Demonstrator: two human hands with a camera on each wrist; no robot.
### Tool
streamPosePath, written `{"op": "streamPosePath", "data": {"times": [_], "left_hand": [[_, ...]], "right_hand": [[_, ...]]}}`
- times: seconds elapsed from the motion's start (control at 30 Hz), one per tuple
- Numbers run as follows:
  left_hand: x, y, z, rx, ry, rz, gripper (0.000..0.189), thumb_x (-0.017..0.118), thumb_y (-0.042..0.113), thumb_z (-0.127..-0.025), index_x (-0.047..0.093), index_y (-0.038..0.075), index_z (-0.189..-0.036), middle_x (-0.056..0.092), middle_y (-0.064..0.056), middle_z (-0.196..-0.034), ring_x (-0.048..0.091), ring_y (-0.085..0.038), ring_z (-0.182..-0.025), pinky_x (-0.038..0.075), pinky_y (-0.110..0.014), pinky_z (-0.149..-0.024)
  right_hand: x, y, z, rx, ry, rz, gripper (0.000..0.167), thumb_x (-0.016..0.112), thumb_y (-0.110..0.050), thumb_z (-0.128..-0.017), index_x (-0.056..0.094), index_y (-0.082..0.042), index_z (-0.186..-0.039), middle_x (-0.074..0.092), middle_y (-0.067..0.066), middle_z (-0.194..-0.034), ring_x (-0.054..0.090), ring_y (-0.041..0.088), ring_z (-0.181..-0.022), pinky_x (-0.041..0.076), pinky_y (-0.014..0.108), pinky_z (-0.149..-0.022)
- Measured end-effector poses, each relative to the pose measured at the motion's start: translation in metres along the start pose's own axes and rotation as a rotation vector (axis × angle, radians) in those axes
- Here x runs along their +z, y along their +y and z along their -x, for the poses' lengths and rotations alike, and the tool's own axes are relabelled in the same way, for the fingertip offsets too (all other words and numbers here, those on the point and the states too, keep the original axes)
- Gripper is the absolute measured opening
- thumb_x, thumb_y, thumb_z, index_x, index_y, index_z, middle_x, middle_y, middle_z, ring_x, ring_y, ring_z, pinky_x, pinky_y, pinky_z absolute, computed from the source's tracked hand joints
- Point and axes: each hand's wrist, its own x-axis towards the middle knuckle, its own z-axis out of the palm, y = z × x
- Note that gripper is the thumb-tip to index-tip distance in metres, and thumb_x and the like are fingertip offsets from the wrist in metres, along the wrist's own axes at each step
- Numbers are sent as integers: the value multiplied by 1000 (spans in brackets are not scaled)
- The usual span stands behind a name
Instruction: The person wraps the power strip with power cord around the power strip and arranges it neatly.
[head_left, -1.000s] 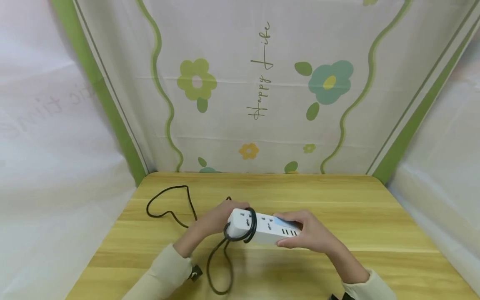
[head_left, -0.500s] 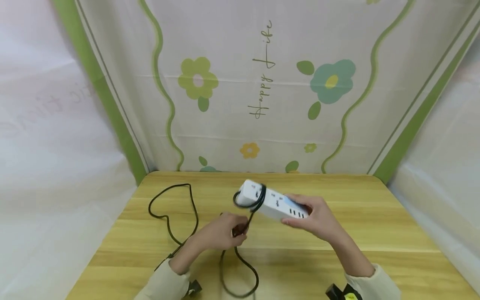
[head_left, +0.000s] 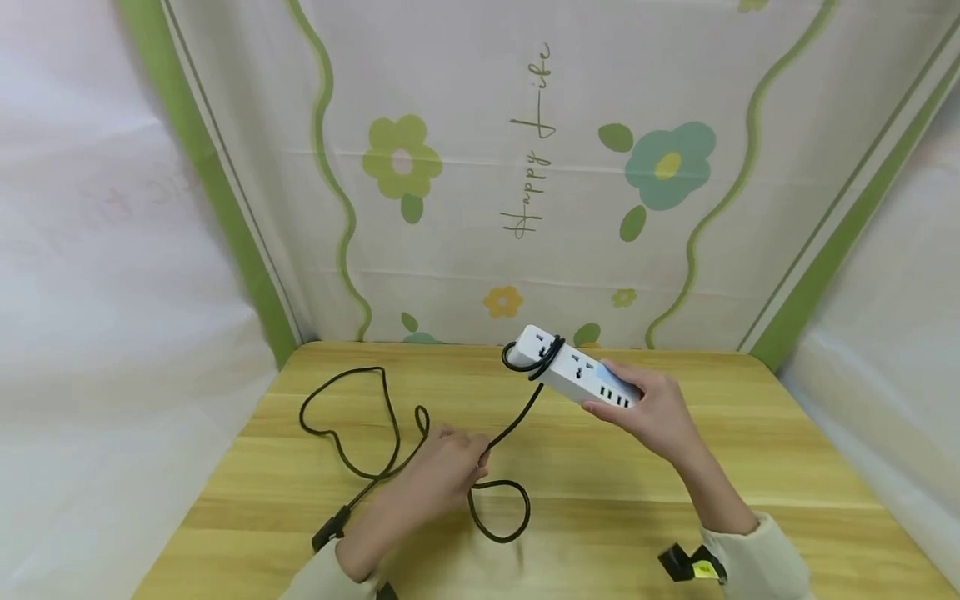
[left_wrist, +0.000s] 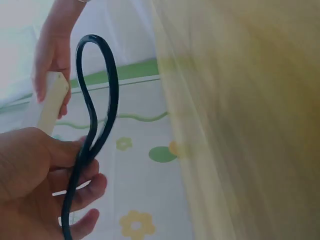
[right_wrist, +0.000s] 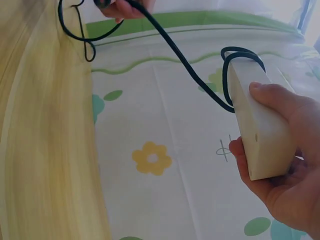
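Note:
My right hand (head_left: 651, 414) grips the near right end of a white power strip (head_left: 566, 372), holding it tilted above the table. Sockets and USB ports face up on it. The black cord (head_left: 517, 421) is looped round the strip's far left end, then runs down to my left hand (head_left: 446, 468), which pinches it. In the left wrist view a bend of the cord (left_wrist: 114, 85) stands up from between thumb and fingers. The right wrist view has the strip (right_wrist: 257, 115) between thumb and fingers, with the cord stretched toward the other hand.
More cord (head_left: 330, 433) lies in a loose loop on the left of the wooden table (head_left: 675, 517). A black plug (head_left: 330, 531) sits by the left sleeve. A flower-printed curtain (head_left: 465, 208) hangs behind the table's back edge.
My right hand has lifted the power strip up and to the right. My left hand has left the strip's end, and a length of cord now stretches between it and the strip.

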Motion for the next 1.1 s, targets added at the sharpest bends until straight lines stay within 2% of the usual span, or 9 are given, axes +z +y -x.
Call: {"op": "streamPosePath", "data": {"times": [0.07, 0.13, 0.2, 0.33, 0.47, 0.63, 0.9, 1.1], "left_hand": [[-1, 0, 1, -9, 5, 37, 22, 77, 13, -87, 56, 17, -90, 60, 9, -70, 54, -4, -60, 53, -27, -69], [0, 0, 3, -25, 4, 93, 24, 76, 5, -85, 56, 15, -93, 60, 7, -70, 51, -3, -56, 47, -18, -56], [2, 0, 5, -52, -11, 166, 25, 73, 1, -86, 55, 14, -96, 59, 6, -71, 47, -1, -56, 40, -13, -50], [6, 1, 6, -108, -34, 343, 26, 72, -1, -88, 52, 12, -99, 53, 6, -75, 45, 0, -63, 40, -11, -54], [8, 2, 8, -125, 15, 480, 23, 68, -6, -89, 53, 7, -100, 53, 3, -81, 48, -3, -70, 45, -12, -59], [7, 3, 15, -162, 58, 536, 20, 62, -7, -93, 55, 8, -105, 58, -4, -91, 54, -8, -80, 50, -16, -65], [-1, 1, 18, -185, 82, 581, 26, 53, -10, -97, 58, 11, -110, 49, 2, -91, 44, -5, -75, 45, -16, -63], [-9, -2, 18, -189, 70, 648, 23, 65, -1, -93, 60, 14, -109, 51, 1, -92, 42, -4, -73, 43, -18, -62]], "right_hand": [[1, 3, -1, -14, 16, 24, 65, 88, -26, -76, 64, 2, -130, 72, 21, -115, 63, 20, -78, 51, 23, -58], [2, 5, -2, -31, 33, 48, 65, 88, -25, -76, 64, 3, -129, 72, 22, -114, 63, 21, -77, 50, 22, -57], [4, 5, -2, -53, 57, 69, 64, 89, -23, -74, 65, 5, -127, 72, 23, -113, 64, 22, -77, 50, 21, -57], [8, 5, -4, -81, 96, 112, 63, 89, -20, -74, 65, 6, -125, 72, 25, -112, 66, 24, -76, 49, 21, -57], [14, 7, -5, -96, 137, 162, 61, 89, -18, -74, 66, 7, -124, 72, 25, -109, 67, 26, -77, 49, 23, -58], [25, 20, -6, -104, 158, 225, 57, 90, -17, -73, 68, 4, -121, 73, 23, -106, 67, 28, -78, 50, 29, -62], [40, 29, -5, -107, 128, 295, 57, 90, -20, -73, 68, 4, -120, 72, 24, -111, 70, 32, -85, 57, 40, -65], [51, 30, -5, -97, 92, 320, 56, 89, -19, -74, 68, 3, -121, 72, 22, -113, 71, 30, -84, 59, 37, -63]]}}
